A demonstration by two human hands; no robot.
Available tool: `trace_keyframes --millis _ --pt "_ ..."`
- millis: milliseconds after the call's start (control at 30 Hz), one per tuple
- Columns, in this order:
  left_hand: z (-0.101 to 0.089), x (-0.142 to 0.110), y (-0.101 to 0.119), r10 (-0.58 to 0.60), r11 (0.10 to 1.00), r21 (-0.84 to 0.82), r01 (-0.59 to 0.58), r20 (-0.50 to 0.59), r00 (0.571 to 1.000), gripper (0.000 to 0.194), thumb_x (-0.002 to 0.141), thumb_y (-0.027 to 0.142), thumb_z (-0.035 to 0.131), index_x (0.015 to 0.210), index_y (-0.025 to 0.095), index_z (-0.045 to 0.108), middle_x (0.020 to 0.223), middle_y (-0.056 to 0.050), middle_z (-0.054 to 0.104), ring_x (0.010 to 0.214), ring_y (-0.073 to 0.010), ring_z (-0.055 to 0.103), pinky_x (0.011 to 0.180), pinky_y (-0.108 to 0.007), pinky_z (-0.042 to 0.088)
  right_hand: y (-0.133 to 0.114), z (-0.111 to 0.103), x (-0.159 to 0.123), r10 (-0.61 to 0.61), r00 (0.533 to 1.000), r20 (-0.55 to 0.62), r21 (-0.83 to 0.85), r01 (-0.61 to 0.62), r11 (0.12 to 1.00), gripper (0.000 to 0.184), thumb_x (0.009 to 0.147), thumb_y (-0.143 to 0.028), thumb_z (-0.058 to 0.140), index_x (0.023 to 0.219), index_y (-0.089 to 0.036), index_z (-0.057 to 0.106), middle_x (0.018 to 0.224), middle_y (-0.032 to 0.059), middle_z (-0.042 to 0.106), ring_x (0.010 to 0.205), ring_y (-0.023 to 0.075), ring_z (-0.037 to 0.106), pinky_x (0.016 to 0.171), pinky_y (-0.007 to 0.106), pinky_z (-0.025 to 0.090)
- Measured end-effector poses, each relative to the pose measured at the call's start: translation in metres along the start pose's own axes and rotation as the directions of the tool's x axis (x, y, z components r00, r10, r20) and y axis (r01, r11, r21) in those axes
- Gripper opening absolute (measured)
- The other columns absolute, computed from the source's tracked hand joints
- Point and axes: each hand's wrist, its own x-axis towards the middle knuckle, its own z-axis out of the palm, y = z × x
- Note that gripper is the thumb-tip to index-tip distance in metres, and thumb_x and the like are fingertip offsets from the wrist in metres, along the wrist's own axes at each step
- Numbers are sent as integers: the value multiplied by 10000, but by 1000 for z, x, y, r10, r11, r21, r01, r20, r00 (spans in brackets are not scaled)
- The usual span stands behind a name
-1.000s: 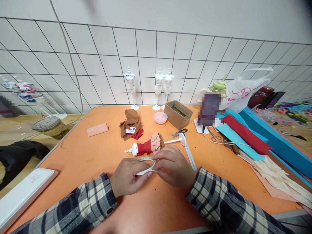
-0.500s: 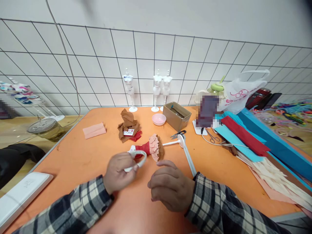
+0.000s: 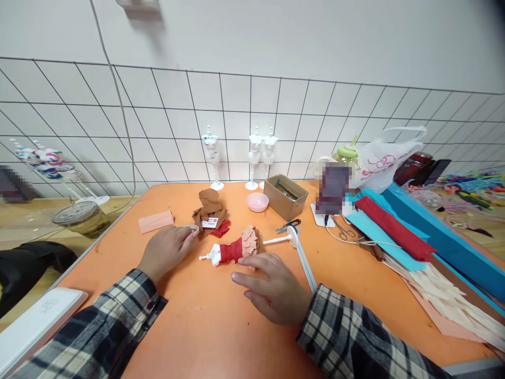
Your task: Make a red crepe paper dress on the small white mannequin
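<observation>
Red and pink material wraps the white dress form, which in the head view lies on the orange surface at 10 o'clock from the right hand and 3 o'clock from the left hand. Fingers of the right hand are spread; the left is curled at a pale strip, whether pinching it I cannot tell. At 1 o'clock from the form sits a pink bowl; beside it, towards 2, a cardboard box holds small items, too unclear to name
</observation>
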Motion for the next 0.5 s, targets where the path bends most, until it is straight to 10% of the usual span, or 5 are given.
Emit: trace_keyframes --millis 167,367,500 --pt "5 2 -3 23 998 61 -27 61 998 378 938 448 442 792 194 680 775 -86 666 750 -250 591 687 -340 381 -1 1 0 35 999 -16 -25 -35 999 373 890 -189 567 1253 -265 594 1341 92 568 1133 216 555 956 427 469" --pt "-8 -11 25 -50 984 -177 22 -157 986 375 934 476 477 727 184 587 719 -53 601 727 -212 526 666 -319 369 0 0 2 73 997 -26 -189 -77 979 390 887 -153 547 1253 -268 616 1353 102 567 1200 228 537 1007 446 444" --pt "-3 -30 71 90 585 -808 74 155 984 503 943 569 428 647 178 539 526 30 411 503 -123 391 503 -256 314 6 -3 2 53 999 -4 -386 -50 921 452 885 -161 555 1320 -279 585 1439 104 531 1324 259 466 1116 512 336"
